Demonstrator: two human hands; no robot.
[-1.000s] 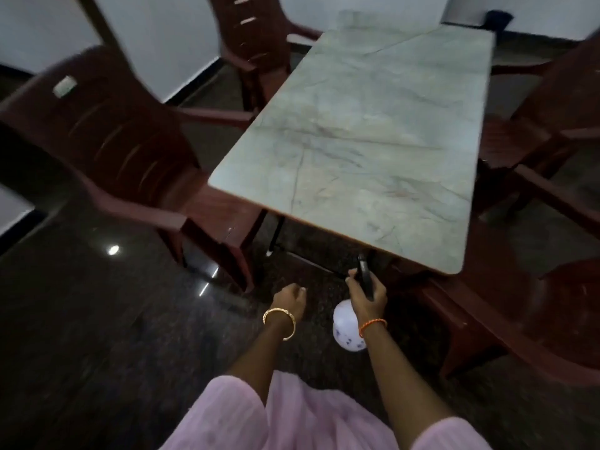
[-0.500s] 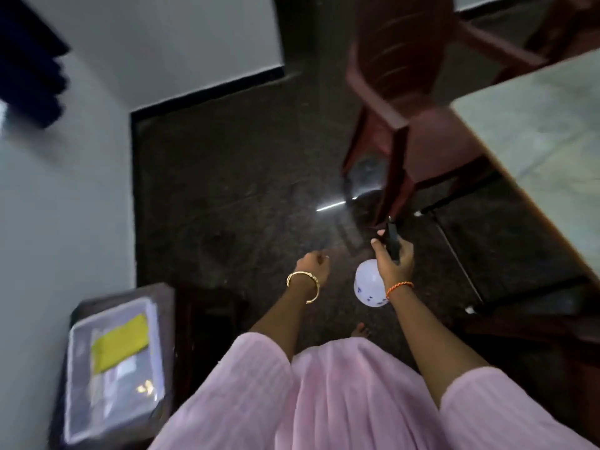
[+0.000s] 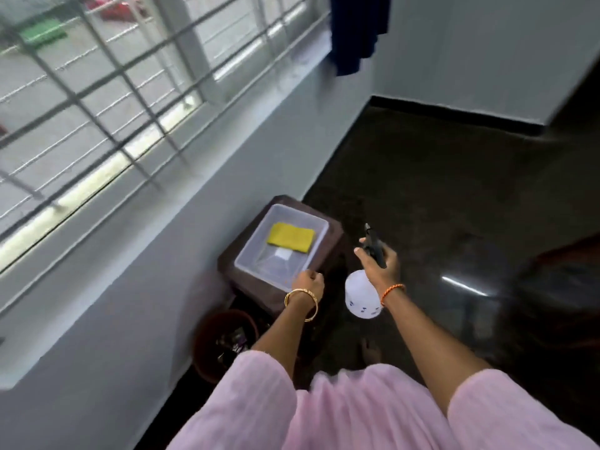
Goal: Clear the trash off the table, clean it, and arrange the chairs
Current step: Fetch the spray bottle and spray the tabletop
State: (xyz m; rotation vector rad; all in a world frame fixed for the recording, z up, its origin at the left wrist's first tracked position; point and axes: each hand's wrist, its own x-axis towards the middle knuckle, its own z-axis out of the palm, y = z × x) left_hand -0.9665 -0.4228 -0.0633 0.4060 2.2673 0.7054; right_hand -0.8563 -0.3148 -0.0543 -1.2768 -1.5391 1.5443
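Observation:
My right hand [image 3: 380,261] grips the black trigger head of a white spray bottle [image 3: 361,298], which hangs below my wrist over the dark floor. My left hand [image 3: 308,281], fingers curled and holding nothing, hovers at the near corner of a clear plastic tub [image 3: 319,222]. A folded yellow cloth [image 3: 291,238] lies inside the tub. The tub sits on a dark brown stool [image 3: 259,292] by the wall. The table is out of view.
A brown bin [image 3: 207,339] with dark wrappers inside stands on the floor below the stool, against the white wall under a barred window [image 3: 97,102]. A dark blue cloth [image 3: 355,30] hangs by the corner. A chair's edge [image 3: 565,254] shows at right.
The view has swung left, away from the table and chairs, toward the window wall. The stool with the tub now lies right before my hands. My right hand still holds the bottle.

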